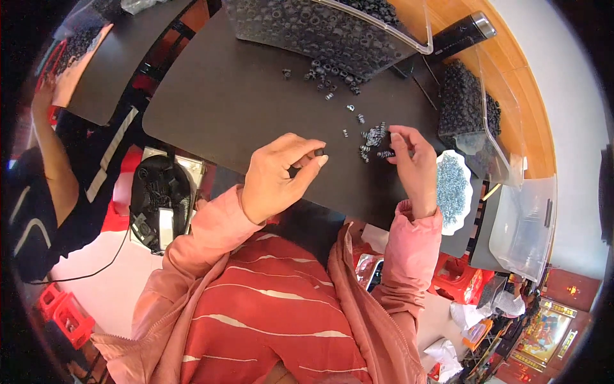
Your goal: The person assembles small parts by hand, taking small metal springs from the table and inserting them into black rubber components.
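Observation:
My left hand (278, 171) pinches a small black cylindrical piece (319, 152) between thumb and fingertips, above the dark table near its front edge. To the right, my right hand (416, 168) is bent over a small heap of metal coil springs (373, 135). Its fingertips close on a dark spring (385, 154) at the heap's edge; the grip is partly hidden. A few loose springs (361, 119) lie behind the heap. Beside my right wrist stands a white scalloped dish (462, 192) filled with tiny shiny grey-blue pieces.
A large clear bin (307, 32) of black ring-shaped parts stands at the back, with loose black parts (332, 72) before it. A second clear bin (470, 102) and a black bottle (464, 37) are at right. Another person's arm (57, 160) is at left, by a black bag (161, 201).

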`<state>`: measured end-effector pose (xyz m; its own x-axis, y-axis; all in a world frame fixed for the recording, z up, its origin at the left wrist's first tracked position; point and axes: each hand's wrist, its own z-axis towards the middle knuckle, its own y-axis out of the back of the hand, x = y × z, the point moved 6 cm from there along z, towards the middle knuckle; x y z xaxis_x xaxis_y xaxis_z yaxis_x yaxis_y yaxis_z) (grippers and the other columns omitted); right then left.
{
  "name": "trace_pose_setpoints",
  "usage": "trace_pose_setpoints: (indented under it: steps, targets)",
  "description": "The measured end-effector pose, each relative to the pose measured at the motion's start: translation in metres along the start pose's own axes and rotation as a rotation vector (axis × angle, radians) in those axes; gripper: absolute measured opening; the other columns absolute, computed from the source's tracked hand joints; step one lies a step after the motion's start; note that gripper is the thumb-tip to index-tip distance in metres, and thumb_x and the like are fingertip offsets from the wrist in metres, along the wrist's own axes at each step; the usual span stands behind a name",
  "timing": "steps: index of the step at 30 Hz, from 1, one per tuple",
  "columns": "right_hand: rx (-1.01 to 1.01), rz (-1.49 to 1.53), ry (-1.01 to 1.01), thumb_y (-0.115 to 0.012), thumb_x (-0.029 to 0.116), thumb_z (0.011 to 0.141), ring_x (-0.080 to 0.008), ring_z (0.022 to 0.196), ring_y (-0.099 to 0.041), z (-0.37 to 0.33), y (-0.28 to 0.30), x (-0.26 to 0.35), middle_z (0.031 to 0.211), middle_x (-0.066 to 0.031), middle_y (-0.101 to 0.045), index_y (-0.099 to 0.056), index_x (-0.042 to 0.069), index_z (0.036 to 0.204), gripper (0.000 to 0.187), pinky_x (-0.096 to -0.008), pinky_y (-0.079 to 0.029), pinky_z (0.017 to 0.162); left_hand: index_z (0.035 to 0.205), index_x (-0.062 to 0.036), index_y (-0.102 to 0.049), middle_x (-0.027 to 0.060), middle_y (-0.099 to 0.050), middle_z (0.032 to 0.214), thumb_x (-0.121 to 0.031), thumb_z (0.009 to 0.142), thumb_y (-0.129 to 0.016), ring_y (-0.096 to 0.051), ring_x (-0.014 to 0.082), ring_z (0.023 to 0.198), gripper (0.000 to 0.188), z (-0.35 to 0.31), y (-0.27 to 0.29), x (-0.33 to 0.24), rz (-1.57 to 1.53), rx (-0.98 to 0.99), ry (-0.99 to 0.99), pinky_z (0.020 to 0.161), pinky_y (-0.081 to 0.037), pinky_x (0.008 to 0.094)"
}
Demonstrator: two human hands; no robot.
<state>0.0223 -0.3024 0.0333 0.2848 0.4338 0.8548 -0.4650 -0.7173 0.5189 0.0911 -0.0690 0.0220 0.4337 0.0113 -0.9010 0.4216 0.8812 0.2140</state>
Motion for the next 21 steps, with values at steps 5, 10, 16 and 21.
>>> trace_pose_setpoints:
  steps: [5, 10, 16, 21]
  targets:
    - [0.036, -0.240, 0.147, -0.056, 0.017, 0.093, -0.0074, 0.079, -0.056, 0.020, 0.005, -0.005, 0.091, -0.0024, -0.062, -0.062, 0.001, 0.107, 0.023, -0.0240, -0.051, 0.063, 0.096, 0.0006, -0.066, 0.0102, -0.062, 0.078, -0.006, 0.079, -0.068, -0.060, 0.0151, 0.061, 0.018, 0.002, 0.003, -0.001, -0.008, 0.000, 0.010, 0.058, -0.048, 0.0248]
    - [0.018, -0.390, 0.244, -0.057, 0.015, 0.091, -0.0129, 0.074, -0.059, 0.041, -0.008, 0.011, 0.089, -0.0069, -0.064, -0.062, 0.000, 0.106, 0.022, -0.0270, -0.049, 0.064, 0.091, 0.0008, -0.066, 0.0143, -0.063, 0.091, -0.009, 0.082, -0.065, -0.063, 0.0248, 0.084, 0.013, 0.024, 0.035, -0.006, 0.098, -0.067, -0.110, 0.075, -0.048, 0.0299]
    - [-0.072, -0.627, 0.575, -0.053, 0.005, 0.084, -0.0401, 0.101, -0.051, 0.065, -0.041, 0.025, 0.105, -0.0228, -0.057, -0.056, -0.002, 0.110, 0.027, -0.0459, -0.041, 0.087, 0.100, 0.0010, -0.052, 0.0323, -0.039, 0.133, -0.018, 0.093, -0.051, -0.037, 0.0420, 0.128, 0.020, 0.063, 0.043, 0.019, 0.485, 0.144, -0.158, 0.103, -0.032, 0.0447]
    - [-0.106, -0.780, 0.553, -0.050, 0.002, 0.082, -0.0422, 0.100, -0.050, 0.073, -0.058, 0.023, 0.108, -0.0240, -0.055, -0.053, -0.001, 0.115, 0.034, -0.0454, -0.041, 0.088, 0.102, 0.0003, -0.048, 0.0351, -0.026, 0.140, -0.026, 0.097, -0.044, -0.018, 0.0442, 0.136, 0.027, 0.075, 0.021, 0.046, 0.545, 0.274, -0.035, 0.110, -0.015, 0.0541]
